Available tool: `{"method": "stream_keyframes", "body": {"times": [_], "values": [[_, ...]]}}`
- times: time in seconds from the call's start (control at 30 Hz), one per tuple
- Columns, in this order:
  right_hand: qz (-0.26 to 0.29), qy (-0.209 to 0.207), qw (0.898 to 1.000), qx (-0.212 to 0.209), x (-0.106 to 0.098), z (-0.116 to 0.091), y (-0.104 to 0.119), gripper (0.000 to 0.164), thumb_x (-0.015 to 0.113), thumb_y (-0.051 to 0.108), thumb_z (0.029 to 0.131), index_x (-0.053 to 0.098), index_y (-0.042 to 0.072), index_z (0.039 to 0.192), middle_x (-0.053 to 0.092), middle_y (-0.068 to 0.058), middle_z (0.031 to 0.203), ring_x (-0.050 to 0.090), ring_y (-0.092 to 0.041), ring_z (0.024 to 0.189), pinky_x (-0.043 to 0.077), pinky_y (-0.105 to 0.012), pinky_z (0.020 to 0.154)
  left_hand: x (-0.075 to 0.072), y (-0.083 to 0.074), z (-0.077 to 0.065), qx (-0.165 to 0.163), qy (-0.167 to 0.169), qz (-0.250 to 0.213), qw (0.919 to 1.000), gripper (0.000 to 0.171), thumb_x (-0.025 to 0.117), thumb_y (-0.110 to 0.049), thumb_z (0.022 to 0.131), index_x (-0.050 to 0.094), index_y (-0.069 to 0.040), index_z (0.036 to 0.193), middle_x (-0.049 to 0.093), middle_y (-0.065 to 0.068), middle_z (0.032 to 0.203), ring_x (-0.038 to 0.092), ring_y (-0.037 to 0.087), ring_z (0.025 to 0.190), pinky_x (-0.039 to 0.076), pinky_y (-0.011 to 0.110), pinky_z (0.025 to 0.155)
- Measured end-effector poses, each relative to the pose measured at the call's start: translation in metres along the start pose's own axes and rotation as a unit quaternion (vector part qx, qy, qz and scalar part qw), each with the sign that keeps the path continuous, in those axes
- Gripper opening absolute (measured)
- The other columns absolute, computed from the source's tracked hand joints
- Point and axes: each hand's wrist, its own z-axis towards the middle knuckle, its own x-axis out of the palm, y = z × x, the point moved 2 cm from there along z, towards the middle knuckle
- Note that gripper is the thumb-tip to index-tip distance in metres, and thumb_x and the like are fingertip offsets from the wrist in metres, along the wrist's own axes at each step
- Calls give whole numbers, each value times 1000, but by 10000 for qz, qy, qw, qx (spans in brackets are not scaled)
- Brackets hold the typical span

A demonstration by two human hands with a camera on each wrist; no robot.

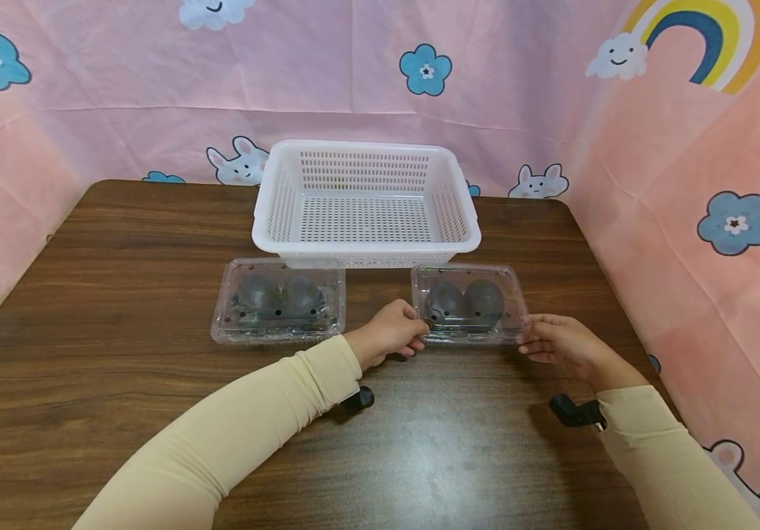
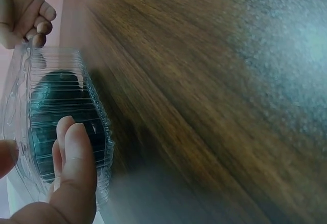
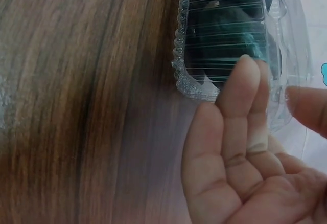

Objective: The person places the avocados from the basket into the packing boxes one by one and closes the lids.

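A clear plastic clamshell box [image 1: 469,335] stands right of centre, its lid down over two dark, egg-shaped fruits [image 1: 484,303] that look like avocados. At its near left corner, my left hand [image 1: 389,331] pinches the edge; in the left wrist view the thumb is on one side and the fingers [image 2: 76,152] on the other. My right hand [image 1: 565,346] pinches the near right corner, thumb and fingers [image 3: 237,101] on either side of the rim. Whether the box touches the table cannot be told. A similar box [image 1: 280,331] with two dark fruits sits to the left.
A white perforated plastic basket [image 1: 366,249] stands behind the two boxes. The brown wooden table [image 1: 121,331] meets patterned pink cloth [image 1: 327,81] at its back and sides. Black wrist mounts [image 1: 574,411] hang under both sleeves, close to the tabletop.
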Motion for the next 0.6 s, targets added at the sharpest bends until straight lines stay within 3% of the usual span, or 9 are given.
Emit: {"method": "stream_keyframes", "body": {"times": [0.2,0.6], "values": [[-9,-22,10000,65,-1,2,1,53,41,12,94,18,-13,135,59,2,88,59,-10,82,48,-29,80,0,0,0,5,-43,-130,9999,19,53,-6,87,43,2,101,56,15,96,61,20,71,53,34,66],[-247,-68,9997,-43,-2,2,5,51,42,11,93,22,-15,132,61,2,87,60,-9,81,48,-30,81,2,-5,-3,31,-27,-365,9993,16,50,0,87,42,3,101,60,18,83,62,25,67,53,35,64]]}}
